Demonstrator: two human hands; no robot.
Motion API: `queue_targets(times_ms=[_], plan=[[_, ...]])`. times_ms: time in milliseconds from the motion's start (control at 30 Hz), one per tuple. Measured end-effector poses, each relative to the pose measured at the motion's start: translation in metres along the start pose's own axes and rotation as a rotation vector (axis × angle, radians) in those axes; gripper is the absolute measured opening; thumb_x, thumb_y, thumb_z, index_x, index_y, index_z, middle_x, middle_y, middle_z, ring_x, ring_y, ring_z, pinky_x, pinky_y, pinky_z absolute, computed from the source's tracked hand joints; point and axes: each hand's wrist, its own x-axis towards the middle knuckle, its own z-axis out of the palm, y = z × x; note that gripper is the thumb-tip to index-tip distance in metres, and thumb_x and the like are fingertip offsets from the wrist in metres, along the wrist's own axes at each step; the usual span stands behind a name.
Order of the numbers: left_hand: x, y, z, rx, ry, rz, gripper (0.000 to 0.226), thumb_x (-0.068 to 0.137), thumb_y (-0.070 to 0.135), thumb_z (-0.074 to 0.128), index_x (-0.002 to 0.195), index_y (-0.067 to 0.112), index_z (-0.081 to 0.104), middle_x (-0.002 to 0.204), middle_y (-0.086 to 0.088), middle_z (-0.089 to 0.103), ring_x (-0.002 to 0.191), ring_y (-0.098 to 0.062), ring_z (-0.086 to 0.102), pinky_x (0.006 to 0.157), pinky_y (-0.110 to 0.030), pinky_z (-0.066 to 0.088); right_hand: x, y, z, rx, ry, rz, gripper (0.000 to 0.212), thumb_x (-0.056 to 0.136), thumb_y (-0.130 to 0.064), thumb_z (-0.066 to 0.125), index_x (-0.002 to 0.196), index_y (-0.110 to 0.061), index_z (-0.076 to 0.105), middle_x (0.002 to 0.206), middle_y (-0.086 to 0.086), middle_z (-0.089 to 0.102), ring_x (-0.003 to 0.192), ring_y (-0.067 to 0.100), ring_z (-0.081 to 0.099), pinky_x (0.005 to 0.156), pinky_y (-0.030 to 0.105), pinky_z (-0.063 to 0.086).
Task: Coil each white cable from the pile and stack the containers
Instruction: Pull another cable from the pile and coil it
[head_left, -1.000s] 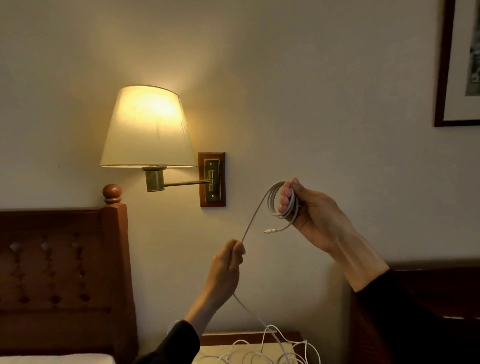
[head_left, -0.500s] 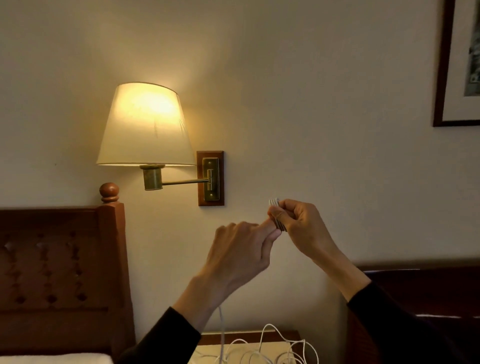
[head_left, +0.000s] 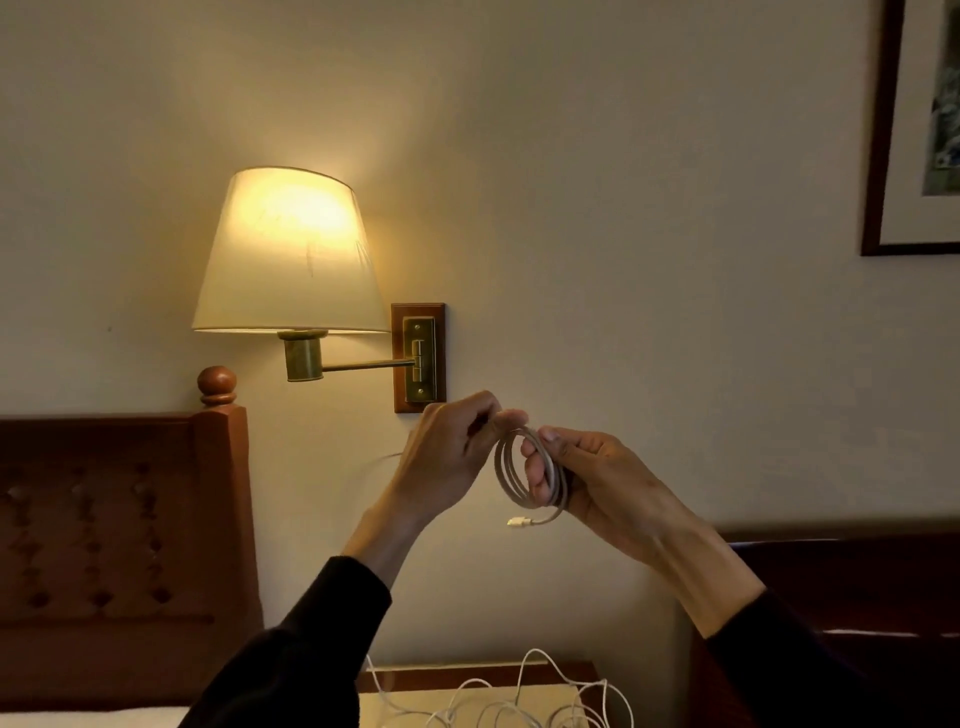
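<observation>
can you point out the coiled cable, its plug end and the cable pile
coiled cable (head_left: 506, 470): head view, on the left arc of the loops.
plug end (head_left: 518, 521): head view, on the connector tip below the coil.
cable pile (head_left: 524, 709): head view, on the loose strands at the bottom.

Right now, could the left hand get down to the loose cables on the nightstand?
Probably not at once: the left hand pinches the coiled cable that the right hand grips. Once it lets go, nothing stands between it and the cable pile below.

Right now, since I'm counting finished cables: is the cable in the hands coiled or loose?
Coiled: the white cable forms several stacked loops around the right hand, with the left hand pinching its top.
</observation>
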Motion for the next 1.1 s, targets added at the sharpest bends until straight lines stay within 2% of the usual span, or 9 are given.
queue_targets(times_ms=[200, 367, 467, 533, 700, 767, 867, 1000, 1100], plan=[[-0.048, -0.030, 0.021, -0.236, 0.044, -0.263, 0.036, 0.100, 0.034, 0.039, 0.068, 0.020, 0.049, 0.058, 0.013, 0.042, 0.055, -0.004, 0.036, 0.053, -0.019, 0.029, 0.005, -0.008, 0.004, 0.289, 0.021, 0.038, 0.025, 0.096, -0.023, 0.050, 0.086, -0.005, 0.065, 0.071, 0.006, 0.060, 0.060, 0.015, 0.057, 0.060, 0.025, 0.054], [-0.120, -0.059, 0.055, -0.106, 0.068, -0.390, 0.045, 0.097, 0.058, 0.031, 0.069, 0.028, 0.049, 0.060, 0.012, 0.048, 0.055, -0.003, 0.042, 0.053, -0.024, 0.033, 0.019, -0.014, -0.004, 0.265, 0.164, -0.037, 0.025, 0.100, -0.022, 0.050, 0.092, -0.003, 0.064, 0.074, 0.006, 0.064, 0.063, 0.015, 0.062, 0.063, 0.027, 0.055], [-0.133, -0.042, 0.060, 0.095, -0.140, -0.320, 0.038, 0.098, 0.054, 0.029, 0.077, 0.030, 0.051, 0.061, 0.012, 0.054, 0.055, -0.008, 0.052, 0.053, -0.028, 0.039, 0.028, 0.006, -0.001, -0.021, 0.283, -0.068, 0.027, 0.100, -0.022, 0.052, 0.097, 0.000, 0.067, 0.080, 0.010, 0.072, 0.073, 0.021, 0.069, 0.076, 0.035, 0.054], [-0.127, -0.022, 0.054, 0.256, -0.233, -0.209, 0.042, 0.098, 0.052, 0.028, 0.079, 0.025, 0.053, 0.064, 0.008, 0.060, 0.056, -0.014, 0.057, 0.053, -0.032, 0.044, 0.031, 0.019, 0.004, -0.178, 0.345, -0.120, 0.025, 0.100, -0.021, 0.053, 0.094, -0.002, 0.068, 0.079, 0.010, 0.074, 0.073, 0.023, 0.072, 0.075, 0.036, 0.055], [-0.089, 0.020, 0.017, 0.443, -0.165, 0.051, 0.034, 0.102, 0.044, 0.034, 0.077, 0.028, 0.052, 0.056, 0.018, 0.042, 0.044, -0.005, 0.040, 0.048, -0.012, 0.023, 0.029, 0.031, 0.014, -0.392, 0.310, -0.187, 0.024, 0.099, -0.020, 0.054, 0.092, -0.002, 0.068, 0.078, 0.007, 0.075, 0.072, 0.022, 0.072, 0.072, 0.030, 0.058], [-0.075, 0.027, 0.004, 0.464, -0.137, 0.074, 0.033, 0.102, 0.045, 0.032, 0.085, 0.028, 0.056, 0.059, 0.019, 0.047, 0.046, -0.001, 0.043, 0.051, -0.007, 0.025, 0.028, 0.033, 0.017, -0.429, 0.271, -0.185, 0.024, 0.098, -0.020, 0.055, 0.088, -0.004, 0.070, 0.073, 0.002, 0.073, 0.067, 0.014, 0.069, 0.067, 0.023, 0.055], [-0.054, 0.027, -0.013, 0.490, -0.073, 0.118, 0.028, 0.101, 0.043, 0.033, 0.098, 0.028, 0.056, 0.068, 0.018, 0.052, 0.051, 0.003, 0.042, 0.052, -0.008, 0.030, 0.023, 0.034, 0.019, -0.447, 0.206, -0.188, 0.026, 0.099, -0.019, 0.053, 0.084, -0.005, 0.069, 0.064, -0.002, 0.067, 0.060, 0.009, 0.063, 0.060, 0.018, 0.049], [-0.033, 0.009, -0.021, 0.536, -0.096, 0.115, 0.034, 0.099, 0.051, 0.033, 0.089, 0.023, 0.051, 0.074, 0.017, 0.048, 0.059, -0.001, 0.046, 0.054, -0.017, 0.040, 0.017, 0.036, 0.020, -0.435, 0.163, -0.194, 0.033, 0.102, -0.022, 0.044, 0.092, -0.006, 0.070, 0.074, 0.005, 0.072, 0.065, 0.018, 0.066, 0.067, 0.026, 0.055], [-0.026, -0.009, -0.022, 0.447, -0.090, 0.061, 0.024, 0.096, 0.046, 0.048, 0.087, 0.024, 0.047, 0.075, 0.012, 0.054, 0.062, -0.006, 0.051, 0.057, -0.021, 0.043, 0.014, 0.036, 0.022, -0.373, 0.130, -0.150, 0.037, 0.103, -0.026, 0.040, 0.094, -0.008, 0.071, 0.074, 0.004, 0.072, 0.064, 0.017, 0.063, 0.071, 0.027, 0.054]])
